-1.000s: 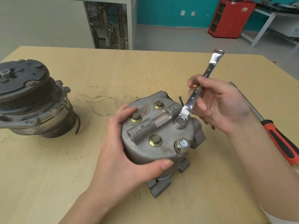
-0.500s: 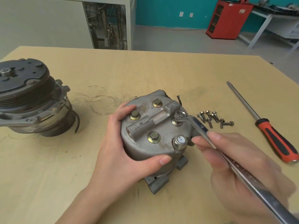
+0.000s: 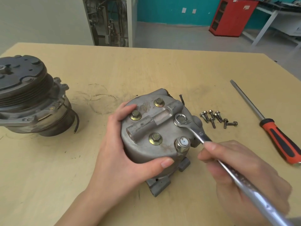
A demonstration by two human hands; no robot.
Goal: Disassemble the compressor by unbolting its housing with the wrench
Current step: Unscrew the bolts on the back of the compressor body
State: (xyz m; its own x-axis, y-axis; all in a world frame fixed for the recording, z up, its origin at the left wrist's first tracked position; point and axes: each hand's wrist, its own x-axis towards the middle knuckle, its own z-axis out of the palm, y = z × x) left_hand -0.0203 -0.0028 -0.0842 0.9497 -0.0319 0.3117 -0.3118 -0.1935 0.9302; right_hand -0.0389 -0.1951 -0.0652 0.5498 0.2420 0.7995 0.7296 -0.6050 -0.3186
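A grey metal compressor housing (image 3: 146, 149) stands on end at the middle of the wooden table (image 3: 146, 70), with several bolts in its top face. My left hand (image 3: 117, 157) grips its left side, thumb across the front. My right hand (image 3: 241, 175) grips the shaft of a shiny wrench (image 3: 200, 134). The wrench's ring end sits over the right-hand bolt (image 3: 180, 118) on the housing top, and its handle runs toward the lower right corner of the view.
A second compressor part with a dark pulley (image 3: 27, 95) sits at the left. Several loose bolts (image 3: 216, 118) lie right of the housing. An orange-handled screwdriver (image 3: 276, 139) lies farther right. A red cabinet (image 3: 231, 17) stands on the floor behind.
The wrench handle has swung from pointing away, up right, round to pointing toward me at lower right, its ring staying on the bolt. My right hand moved with it, uncovering the loose bolts.
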